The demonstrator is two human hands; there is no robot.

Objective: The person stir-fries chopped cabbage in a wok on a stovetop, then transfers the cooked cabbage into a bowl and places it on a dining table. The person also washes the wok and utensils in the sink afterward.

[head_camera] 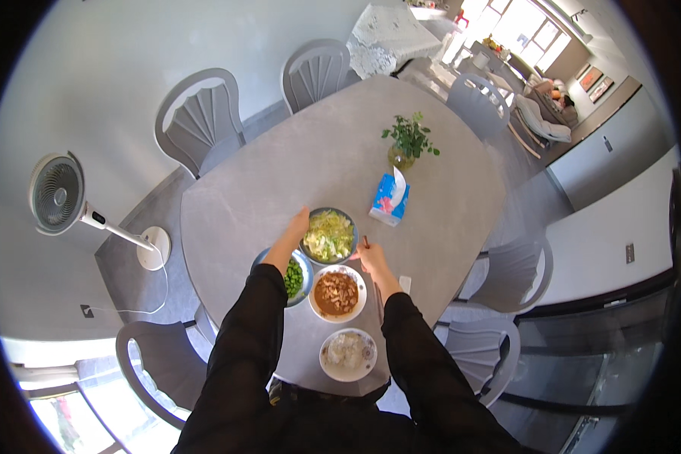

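Note:
A dish of chopped cabbage (330,234) sits in front of me on the table. My left hand (296,230) grips the dish's left rim. My right hand (373,259) is at its lower right edge, a fingertip touching the rim, and holds a thin brown utensil (366,241), probably chopsticks. Nearer me is a white bowl of meat in brown sauce (336,294). Left of it, a blue-rimmed dish of cut green vegetables (293,278) is partly hidden by my left forearm. Closest to my body stands a patterned bowl of white rice (347,353).
A blue tissue pack (390,198) and a glass vase with green sprigs (403,156) stand farther back on the grey table (272,164). Grey chairs (201,119) surround it. A pedestal fan (59,193) with a trailing cord is at left. A small white item (405,284) lies beside my right wrist.

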